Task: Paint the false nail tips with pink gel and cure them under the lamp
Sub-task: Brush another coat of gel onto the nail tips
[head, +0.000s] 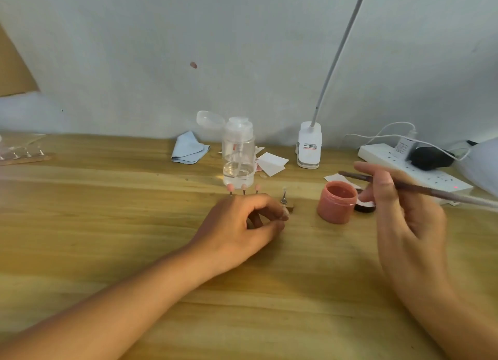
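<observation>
- Wooden table (107, 224): bearing the open pink gel jar (336, 202), the landmark for all the rest.
- Left hand (250, 224): just left of the jar, resting on the table, fingers curled and seemingly pinching the near end of the nail stand (292, 209); grip partly hidden.
- Right hand (404, 211): just right of the jar, raised, fingers and thumb clasped on the brush (420, 189).
- Brush again: long axis close to level, rising slightly from right to left; bristle end pointing left, poised above and behind the jar, not in the gel.
- Nail tips (244, 187): left of the jar, upright on pins, three pink; a fourth tip (284, 191), nearest the jar, looking clear.
- Judged step: reloading between tips. Next, probably: dipping the bristles in the jar, then stroking the clear tip lengthwise with the stand held steady; curing not yet due.
</observation>
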